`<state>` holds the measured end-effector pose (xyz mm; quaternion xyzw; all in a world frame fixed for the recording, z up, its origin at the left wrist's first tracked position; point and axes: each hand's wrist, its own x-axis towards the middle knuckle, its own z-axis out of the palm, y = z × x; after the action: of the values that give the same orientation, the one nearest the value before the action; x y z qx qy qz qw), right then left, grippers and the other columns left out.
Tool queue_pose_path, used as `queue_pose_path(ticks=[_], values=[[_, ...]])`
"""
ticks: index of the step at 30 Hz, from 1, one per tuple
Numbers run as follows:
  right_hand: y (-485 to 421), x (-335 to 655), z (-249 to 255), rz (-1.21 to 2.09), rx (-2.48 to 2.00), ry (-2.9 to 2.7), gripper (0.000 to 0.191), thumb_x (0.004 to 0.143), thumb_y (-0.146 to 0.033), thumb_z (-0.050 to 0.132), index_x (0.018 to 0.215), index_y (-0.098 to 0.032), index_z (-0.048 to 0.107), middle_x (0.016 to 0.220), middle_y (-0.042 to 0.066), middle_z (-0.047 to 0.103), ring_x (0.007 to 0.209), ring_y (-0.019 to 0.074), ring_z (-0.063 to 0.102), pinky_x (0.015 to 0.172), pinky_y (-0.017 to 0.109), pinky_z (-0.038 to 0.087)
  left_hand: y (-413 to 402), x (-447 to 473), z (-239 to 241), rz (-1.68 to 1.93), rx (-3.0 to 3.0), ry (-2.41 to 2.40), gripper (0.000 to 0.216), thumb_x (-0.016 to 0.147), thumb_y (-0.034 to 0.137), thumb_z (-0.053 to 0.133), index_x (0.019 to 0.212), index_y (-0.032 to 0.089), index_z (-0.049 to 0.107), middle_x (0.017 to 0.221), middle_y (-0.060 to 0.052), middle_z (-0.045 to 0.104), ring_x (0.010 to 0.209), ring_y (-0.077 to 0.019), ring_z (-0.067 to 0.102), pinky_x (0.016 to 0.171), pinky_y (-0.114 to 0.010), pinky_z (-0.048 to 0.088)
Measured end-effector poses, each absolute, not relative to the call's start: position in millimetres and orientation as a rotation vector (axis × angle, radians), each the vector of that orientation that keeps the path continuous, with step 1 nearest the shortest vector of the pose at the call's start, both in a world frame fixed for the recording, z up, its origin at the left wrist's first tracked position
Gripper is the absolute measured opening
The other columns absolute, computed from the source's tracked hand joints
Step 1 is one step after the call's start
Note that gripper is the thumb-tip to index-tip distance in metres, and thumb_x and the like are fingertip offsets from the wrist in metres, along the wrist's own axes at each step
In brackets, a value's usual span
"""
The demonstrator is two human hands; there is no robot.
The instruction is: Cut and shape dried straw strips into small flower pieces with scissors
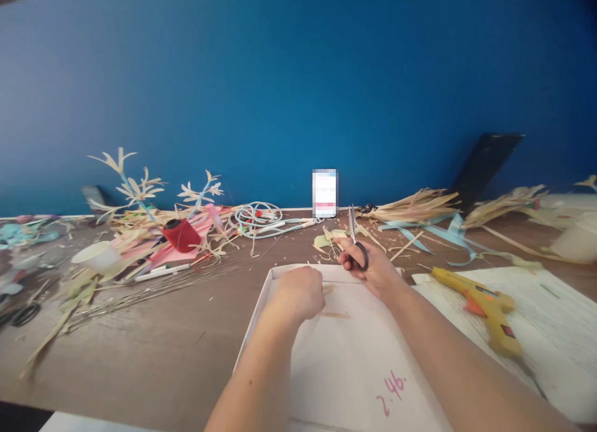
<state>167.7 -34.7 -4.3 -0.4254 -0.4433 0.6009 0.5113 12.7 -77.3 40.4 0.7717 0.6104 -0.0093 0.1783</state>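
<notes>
My right hand point(373, 267) grips a pair of scissors point(359, 252) with black handles, its fingers around the loops and the metal blades pointing up and away. Over the far left part of a shallow white box point(345, 363), my left hand point(301, 290) is closed, knuckles up. Whatever its fingers hold is hidden from me. A thin tan strip point(336, 316) lies on the box floor just right of that hand. Beyond the scissors sit pale scraps point(326, 239) on the table. Pink handwriting marks the near right of the box.
A yellow glue gun point(485, 304) rests on printed paper point(555, 339) at the right. Straw-like bundles point(415, 205) and blue ribbon point(454, 230) lie behind it. A phone point(325, 193) leans on the blue wall. Leftward are a red thread spool point(181, 235), a white cup point(97, 258) and thin wires point(140, 295).
</notes>
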Motion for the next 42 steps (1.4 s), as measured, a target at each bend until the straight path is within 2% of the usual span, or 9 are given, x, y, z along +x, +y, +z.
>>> queue_pose_path(ticks=[3, 8, 11, 20, 24, 28, 31, 36, 42], values=[[-34.9, 167.5, -4.6, 1.434, -1.026, -1.074, 0.036, 0.066, -0.049, 0.068, 0.076, -0.015, 0.059, 0.065, 0.003, 0.059, 0.051, 0.0083, 0.047, 0.034, 0.016, 0.021, -75.5, 10.4, 39.6, -0.022, 2.151, 1.719, 0.016, 0.055, 0.01, 0.055, 0.064, 0.018, 0.065, 0.077, -0.01, 0.068, 0.068, -0.0225, 0.061, 0.062, -0.029, 0.043], [-35.6, 167.5, -5.2, 1.435, -0.995, -1.06, 0.034, 0.066, -0.046, 0.069, 0.079, -0.016, 0.06, 0.064, 0.003, 0.059, 0.051, 0.0082, 0.047, 0.033, 0.016, 0.02, -64.4, -5.4, 31.2, 0.172, 1.997, 1.692, 0.012, 0.055, 0.016, 0.058, 0.061, 0.022, 0.066, 0.065, -0.004, 0.067, 0.051, -0.0153, 0.055, 0.055, -0.025, 0.04], [-35.6, 168.4, -5.5, 1.46, -0.982, -1.049, 0.035, 0.065, -0.044, 0.071, 0.085, -0.016, 0.063, 0.064, 0.003, 0.06, 0.052, 0.0082, 0.047, 0.033, 0.015, 0.021, -62.1, -9.3, 28.6, 0.211, 1.972, 1.676, 0.008, 0.053, 0.02, 0.061, 0.059, 0.022, 0.066, 0.06, -0.003, 0.065, 0.048, -0.0139, 0.053, 0.054, -0.024, 0.039], [-34.4, 168.6, -6.6, 1.476, -0.994, -1.039, 0.036, 0.069, -0.043, 0.069, 0.092, -0.015, 0.064, 0.063, 0.003, 0.059, 0.052, 0.0076, 0.046, 0.033, 0.013, 0.022, -71.8, 13.3, 28.2, 0.007, 2.21, 1.737, 0.017, 0.055, 0.011, 0.054, 0.067, 0.017, 0.064, 0.08, -0.013, 0.067, 0.071, -0.0258, 0.062, 0.066, -0.033, 0.045], [-35.3, 168.1, -4.0, 1.475, -1.01, -1.046, 0.034, 0.07, -0.044, 0.068, 0.086, -0.015, 0.062, 0.064, 0.003, 0.059, 0.053, 0.0074, 0.046, 0.033, 0.013, 0.021, -66.2, 5.0, 27.6, 0.06, 2.127, 1.733, 0.016, 0.056, 0.013, 0.054, 0.066, 0.019, 0.066, 0.074, -0.01, 0.068, 0.065, -0.0226, 0.061, 0.06, -0.029, 0.044], [-36.6, 167.6, -2.5, 1.474, -1.016, -1.05, 0.034, 0.072, -0.043, 0.067, 0.092, -0.016, 0.062, 0.064, 0.002, 0.059, 0.053, 0.0073, 0.046, 0.034, 0.013, 0.021, -58.6, -9.1, 27.6, 0.254, 1.975, 1.727, 0.017, 0.057, 0.018, 0.056, 0.068, 0.022, 0.067, 0.074, -0.004, 0.068, 0.063, -0.0172, 0.06, 0.055, -0.023, 0.041], [-37.0, 166.9, -2.5, 1.461, -1.033, -1.05, 0.034, 0.072, -0.043, 0.067, 0.092, -0.015, 0.062, 0.064, 0.003, 0.059, 0.053, 0.0075, 0.046, 0.034, 0.013, 0.021, -59.0, -11.0, 30.4, 0.134, 1.964, 1.699, 0.017, 0.058, 0.022, 0.056, 0.071, 0.024, 0.068, 0.074, -0.002, 0.068, 0.061, -0.016, 0.06, 0.054, -0.023, 0.04], [-36.8, 166.0, -2.8, 1.459, -1.041, -1.039, 0.031, 0.071, -0.043, 0.068, 0.086, -0.015, 0.062, 0.064, 0.003, 0.059, 0.053, 0.0074, 0.045, 0.034, 0.013, 0.021, -67.9, 1.5, 38.4, -0.115, 2.116, 1.745, 0.018, 0.059, 0.018, 0.055, 0.072, 0.022, 0.068, 0.076, -0.006, 0.069, 0.065, -0.0199, 0.062, 0.057, -0.027, 0.043], [-35.8, 167.0, -5.2, 1.463, -1.025, -1.052, 0.033, 0.071, -0.042, 0.068, 0.088, -0.015, 0.063, 0.064, 0.003, 0.059, 0.053, 0.008, 0.046, 0.034, 0.014, 0.021, -70.0, 6.3, 37.1, -0.154, 2.248, 1.736, 0.021, 0.06, 0.01, 0.052, 0.072, 0.017, 0.067, 0.082, -0.011, 0.068, 0.072, -0.023, 0.062, 0.064, -0.031, 0.045]])
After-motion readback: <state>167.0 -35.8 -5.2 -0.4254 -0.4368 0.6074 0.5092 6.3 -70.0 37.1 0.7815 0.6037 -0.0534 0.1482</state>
